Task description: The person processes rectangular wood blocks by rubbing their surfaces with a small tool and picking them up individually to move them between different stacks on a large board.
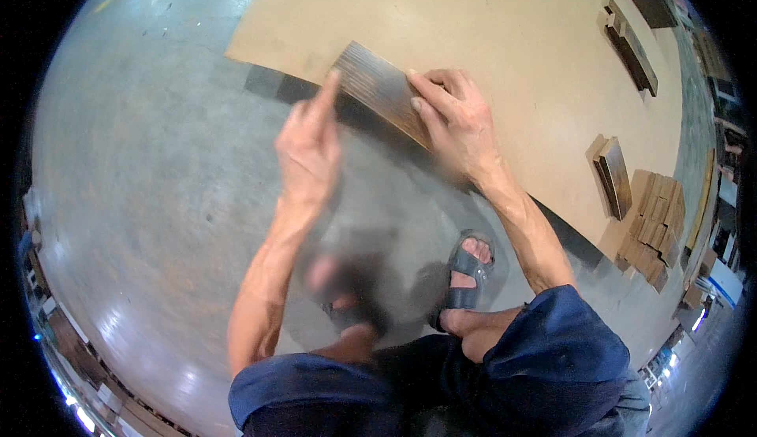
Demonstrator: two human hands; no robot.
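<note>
Along the near edge of the tan bench [505,19], a short dark-brown wooden plank [377,82] lies slantwise between the person's two hands, its streaked face turned up. From where I stand, the left grip [309,153] is at the plank's left end: the forefinger is stretched out straight to touch it there, the other fingers bent in, and I can't tell whether anything closes on it from below. The right grip [461,118] is over the other end, thumb on the face and forefinger by the far edge, the gap between those two tips narrow. That hand covers its end of the wood, so whether it truly clasps it I can't say. Further right on the bench lie dark wooden strips [633,51], and nearer the person sits a dark wooden block [618,171]. A stack of brown wooden pieces [658,216] is at the bench's right-hand corner. Down on the grey floor [173,161], the right sandal [465,267] shows clearly, while the left foot is blurred
</note>
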